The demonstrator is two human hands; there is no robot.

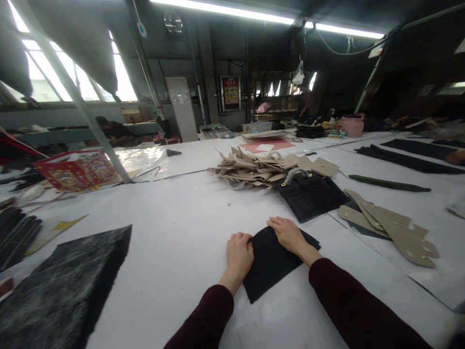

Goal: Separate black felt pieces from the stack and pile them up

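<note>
A flat black fabric piece point(269, 264) lies on the white table point(174, 228) in front of me. My left hand point(239, 253) is curled at its left edge, fingers closed on the fabric's border. My right hand point(288, 233) rests flat on top of the piece near its far edge, fingers stretched out and together. Both sleeves are dark maroon.
A black bag point(308, 194) and a heap of beige cut pieces point(254, 169) lie beyond the hands. Beige strips point(392, 230) lie at right, a dark felt stack point(61, 291) at left, a red box point(76, 169) at far left. People work in the background.
</note>
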